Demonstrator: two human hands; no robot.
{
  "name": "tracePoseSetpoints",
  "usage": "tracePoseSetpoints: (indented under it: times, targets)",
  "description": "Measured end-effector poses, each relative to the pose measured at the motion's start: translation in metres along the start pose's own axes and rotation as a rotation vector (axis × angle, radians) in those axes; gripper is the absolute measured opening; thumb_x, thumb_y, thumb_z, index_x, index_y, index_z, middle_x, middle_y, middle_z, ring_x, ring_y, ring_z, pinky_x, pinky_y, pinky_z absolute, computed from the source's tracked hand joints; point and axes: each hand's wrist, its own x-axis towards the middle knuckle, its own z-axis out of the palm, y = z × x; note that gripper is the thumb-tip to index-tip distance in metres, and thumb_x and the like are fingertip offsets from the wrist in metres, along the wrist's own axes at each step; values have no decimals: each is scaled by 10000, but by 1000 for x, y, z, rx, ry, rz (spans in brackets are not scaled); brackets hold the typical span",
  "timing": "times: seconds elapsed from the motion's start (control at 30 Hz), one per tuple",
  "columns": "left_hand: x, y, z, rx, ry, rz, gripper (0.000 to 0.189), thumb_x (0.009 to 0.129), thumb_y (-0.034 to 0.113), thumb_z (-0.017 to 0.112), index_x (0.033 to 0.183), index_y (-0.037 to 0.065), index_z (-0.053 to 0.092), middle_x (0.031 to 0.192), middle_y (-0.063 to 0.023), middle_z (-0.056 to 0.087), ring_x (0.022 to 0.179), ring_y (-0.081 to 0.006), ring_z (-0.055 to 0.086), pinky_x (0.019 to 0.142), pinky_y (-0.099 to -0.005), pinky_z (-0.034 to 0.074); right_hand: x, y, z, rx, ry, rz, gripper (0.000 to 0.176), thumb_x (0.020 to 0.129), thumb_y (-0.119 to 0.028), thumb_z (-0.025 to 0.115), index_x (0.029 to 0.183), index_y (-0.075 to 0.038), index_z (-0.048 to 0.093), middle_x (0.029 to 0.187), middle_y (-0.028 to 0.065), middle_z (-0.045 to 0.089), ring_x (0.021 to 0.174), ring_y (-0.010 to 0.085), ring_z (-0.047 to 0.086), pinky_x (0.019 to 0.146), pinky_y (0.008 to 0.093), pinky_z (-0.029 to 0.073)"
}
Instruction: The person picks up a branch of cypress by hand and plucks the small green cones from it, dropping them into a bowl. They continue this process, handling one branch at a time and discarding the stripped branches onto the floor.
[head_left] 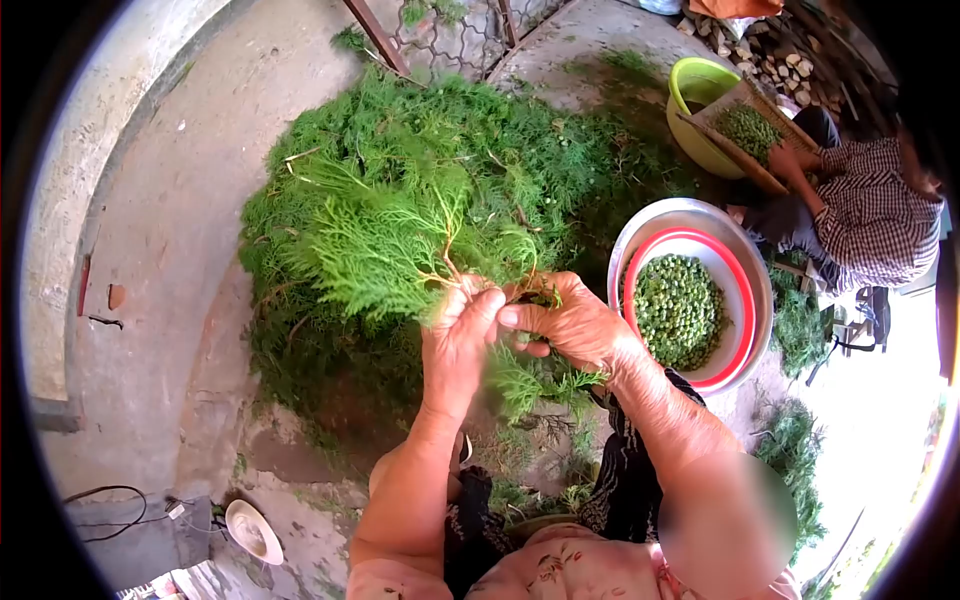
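Just above my lap, my left hand [458, 325] is closed round the woody stem of a leafy cypress branch [375, 250], whose fronds fan out to the upper left. Close beside it, my right hand [568, 322] pinches the same bunch of greenery, thumb near the left thumb. A small green cone or two seem to show under the right fingers, partly hidden. A green sprig [520, 380] hangs below my hands. Behind them spreads a large pile of cut cypress branches [540, 150].
Right of my hands, a metal basin [762, 300] holds a red-rimmed bowl [742, 330] of small green cones [680, 310]. Beyond it, a person in a checked shirt [875, 215] handles a tray of cones [745, 130] over a yellow-green tub [690, 85]. A white hat-like object [253, 532] lies lower left.
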Motion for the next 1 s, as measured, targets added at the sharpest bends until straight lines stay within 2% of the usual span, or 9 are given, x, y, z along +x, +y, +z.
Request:
tracePoseSetpoints:
  times: [0.2,0.33,0.43,0.47,0.57,0.7,0.83,0.97,1.0]
  targets:
    - [2,7,-5,-377,-115,-125,75,820,30,584,892,8,591,704,-8,552,548,-60,401,532,-196,352,0,-2,-3,149,-78,101,187,818,-172,649,957,-59,597,813,2,607,661,76,529,548,209,422]
    - [7,1,-16,-365,-211,-127,50,814,28,590,862,13,590,711,-17,555,545,-59,404,513,-193,340,-4,-5,-2,205,-129,35,186,759,-127,697,858,6,612,695,49,568,572,107,484,442,220,327]
    - [2,7,-11,-355,-247,-134,15,807,27,597,818,21,588,713,-16,554,534,-55,396,489,-182,316,-10,-10,-11,7,-187,86,218,779,-208,693,928,-64,624,763,-12,581,658,86,520,604,231,447]
    - [1,11,-8,-324,-248,-135,25,801,28,603,784,31,585,700,-2,549,526,-52,385,475,-172,294,-11,-7,-13,30,-196,83,243,777,-208,697,956,-61,623,766,-7,582,656,86,516,601,232,451]
    - [-5,12,-2,-344,-247,-177,15,802,30,603,795,41,594,687,13,545,526,-49,380,478,-169,291,-17,-14,-9,-37,-115,78,162,748,-139,715,819,-26,624,714,25,578,600,103,502,466,219,359]
    - [-9,10,-1,-403,-276,-262,12,805,34,603,816,40,604,684,21,548,523,-39,364,476,-164,282,-19,-6,-19,2,-204,41,161,754,-143,710,828,-25,629,715,14,574,596,88,488,483,215,367]
    - [-11,9,1,-336,-258,-247,145,785,55,636,916,21,587,718,6,571,583,-55,466,510,-165,337,-22,-13,-19,-118,-150,107,168,760,-146,713,839,-19,634,720,12,570,602,71,492,477,214,375]
    - [-18,23,8,-121,-253,-283,370,726,81,695,1046,-18,538,822,-59,621,718,-127,590,636,-231,450,-37,-24,-10,-304,135,162,384,715,-172,761,995,5,568,767,37,594,655,86,557,519,215,437]
    - [-19,18,10,-144,-233,-293,377,718,73,696,1047,-21,538,839,-71,625,722,-135,592,650,-245,457,-26,-20,-15,-225,-23,184,559,675,-200,794,1076,9,466,814,65,585,662,116,574,537,238,464]
